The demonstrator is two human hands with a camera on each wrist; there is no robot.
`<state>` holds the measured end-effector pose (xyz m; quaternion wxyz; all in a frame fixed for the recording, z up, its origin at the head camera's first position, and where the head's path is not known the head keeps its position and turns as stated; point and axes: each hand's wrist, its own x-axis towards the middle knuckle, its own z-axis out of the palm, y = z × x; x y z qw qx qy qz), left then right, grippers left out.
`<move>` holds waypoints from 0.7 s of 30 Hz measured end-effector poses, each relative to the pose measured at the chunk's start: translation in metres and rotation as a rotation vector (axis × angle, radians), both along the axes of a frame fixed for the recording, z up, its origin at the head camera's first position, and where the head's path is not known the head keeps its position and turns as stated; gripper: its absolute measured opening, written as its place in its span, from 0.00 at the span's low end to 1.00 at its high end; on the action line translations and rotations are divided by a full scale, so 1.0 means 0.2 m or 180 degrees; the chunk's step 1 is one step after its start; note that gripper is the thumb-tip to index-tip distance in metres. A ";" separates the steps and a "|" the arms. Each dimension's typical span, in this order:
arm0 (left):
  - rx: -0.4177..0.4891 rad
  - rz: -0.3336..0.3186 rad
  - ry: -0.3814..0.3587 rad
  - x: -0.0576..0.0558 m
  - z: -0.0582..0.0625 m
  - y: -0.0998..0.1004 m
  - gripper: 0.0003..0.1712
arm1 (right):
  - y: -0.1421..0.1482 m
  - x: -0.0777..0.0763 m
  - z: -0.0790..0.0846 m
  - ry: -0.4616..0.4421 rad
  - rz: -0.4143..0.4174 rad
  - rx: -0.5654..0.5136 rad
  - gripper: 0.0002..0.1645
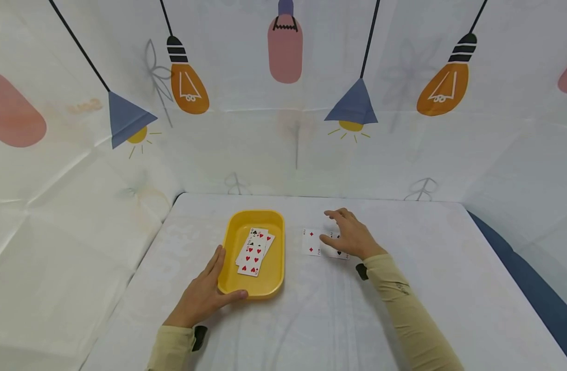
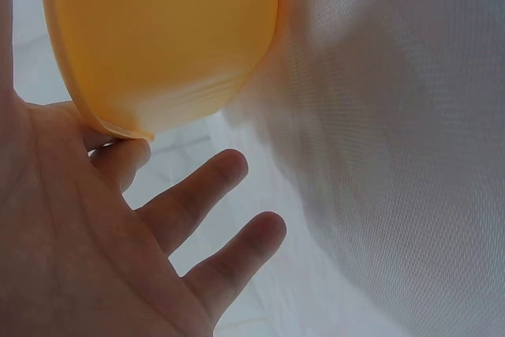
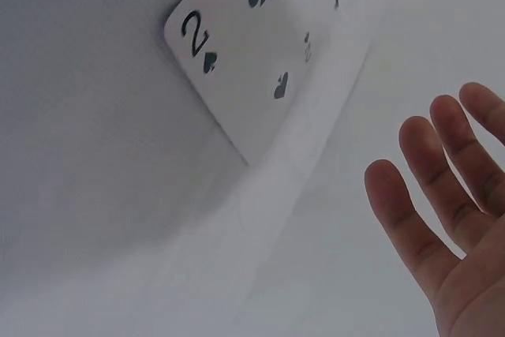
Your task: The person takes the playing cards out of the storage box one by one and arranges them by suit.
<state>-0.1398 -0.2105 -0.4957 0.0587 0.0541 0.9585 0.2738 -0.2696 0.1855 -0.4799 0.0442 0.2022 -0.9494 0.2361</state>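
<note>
My left hand [image 1: 204,293] rests against a yellow tray [image 1: 278,257], its fingers along the left side and its thumb at the near rim. In the left wrist view, two outer fingers [image 2: 209,191] stretch out free of the tray wall [image 2: 173,37]. Several playing cards [image 1: 252,260] lie overlapped in the tray, a hearts card on top. My right hand [image 1: 353,234] hovers over a two of spades [image 1: 342,255], partly covering it in the head view, fingers spread and holding nothing. This card [image 3: 237,61] lies face up on the cloth. Just left of it is a two of diamonds [image 1: 311,242].
A white cloth covers the table [image 1: 302,319]. Behind it hangs a white sheet [image 1: 246,144] printed with lamps and bulbs. Something dark blue [image 1: 519,273] shows past the table's right edge.
</note>
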 end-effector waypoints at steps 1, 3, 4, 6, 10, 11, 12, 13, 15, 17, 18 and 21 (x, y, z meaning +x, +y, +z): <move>-0.0005 -0.0001 0.0008 0.00 0.00 0.00 0.74 | -0.01 0.00 0.00 0.0006 0.0005 -0.0013 0.41; -0.0006 0.0000 0.0017 0.00 0.00 0.00 0.75 | -0.03 0.00 0.01 0.0035 0.0011 -0.0040 0.41; -0.0007 -0.0002 0.0018 0.00 0.00 0.00 0.75 | -0.04 0.00 0.01 0.0040 0.0012 -0.0062 0.41; -0.0008 -0.0004 0.0025 0.00 0.00 0.00 0.75 | -0.06 0.00 0.01 0.0050 0.0003 -0.0080 0.41; -0.0008 -0.0008 0.0022 0.00 0.00 0.00 0.75 | -0.10 0.00 0.00 0.0035 0.0001 -0.0121 0.42; -0.0007 -0.0008 0.0022 0.00 0.01 0.00 0.74 | -0.11 0.00 0.00 0.0035 0.0006 -0.0135 0.42; -0.0005 -0.0008 0.0020 0.00 0.01 0.00 0.74 | -0.12 0.00 0.00 0.0043 0.0016 -0.0155 0.41; -0.0004 -0.0010 0.0019 0.00 0.01 0.01 0.74 | -0.13 0.00 0.00 0.0049 0.0026 -0.0165 0.41; -0.0002 -0.0011 0.0017 0.00 0.01 0.01 0.74 | -0.15 0.00 0.01 0.0065 0.0054 -0.0199 0.41; 0.0000 -0.0013 0.0015 0.00 0.01 0.01 0.74 | -0.18 0.01 0.02 0.0076 0.0086 -0.0219 0.42; 0.0002 -0.0013 0.0014 0.00 0.01 0.00 0.74 | -0.20 0.01 0.02 0.0078 0.0097 -0.0227 0.42; 0.0010 -0.0012 0.0021 0.00 0.01 0.01 0.74 | -0.24 0.01 0.04 0.0060 0.0133 -0.0268 0.43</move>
